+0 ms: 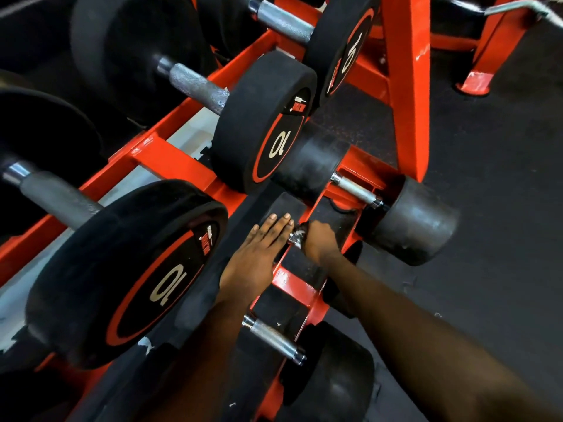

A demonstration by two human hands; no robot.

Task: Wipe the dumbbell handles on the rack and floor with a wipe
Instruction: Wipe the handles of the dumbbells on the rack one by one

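Right hand (pixel 320 239) is curled round the wipe (pixel 300 232) on a lower-tier handle (pixel 293 239), probably mid-wipe. Left hand (pixel 259 254) lies flat, fingers straight, bracing the dumbbell head (pixel 281 205) at its fingertips. Far handle (pixel 355 190) beyond the hands and near handle (pixel 274 338) below them: can't tell if done.

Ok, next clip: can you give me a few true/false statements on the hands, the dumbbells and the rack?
1. The right hand grips a lower-tier dumbbell handle through the wipe. True.
2. The left hand holds a second wipe. False: it lies flat, fingers straight, on a black dumbbell head.
3. The rack is blue. False: it is red-orange.
4. The upper-tier dumbbells are marked 10. True.
5. The nearest lower handle has no hand on it. True.
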